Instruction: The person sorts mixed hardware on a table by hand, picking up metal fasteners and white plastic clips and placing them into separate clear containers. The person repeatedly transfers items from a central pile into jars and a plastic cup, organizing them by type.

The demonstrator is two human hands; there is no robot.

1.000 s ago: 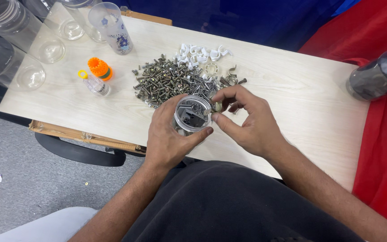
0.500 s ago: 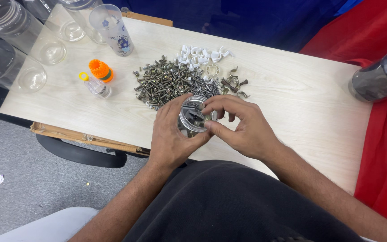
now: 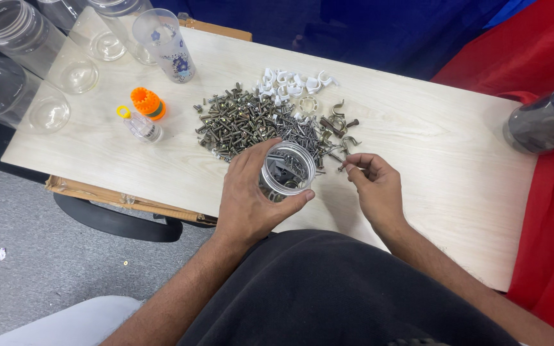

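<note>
The clear jar (image 3: 286, 170), rigid and slick, sits wrapped in my left hand (image 3: 251, 198); my right hand (image 3: 374, 186) pinches probably one small screw (image 3: 343, 168).

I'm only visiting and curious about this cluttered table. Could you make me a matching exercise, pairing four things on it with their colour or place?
Things:
1. small clear jar
2. ridged cap
3. plastic clips
4. pile of screws

Descriptions:
A. white, at the far edge of the pile
B. held in the left hand
C. orange, left of the pile
D. dark metal, heaped mid-table

Pairs: 1-B, 2-C, 3-A, 4-D
</note>
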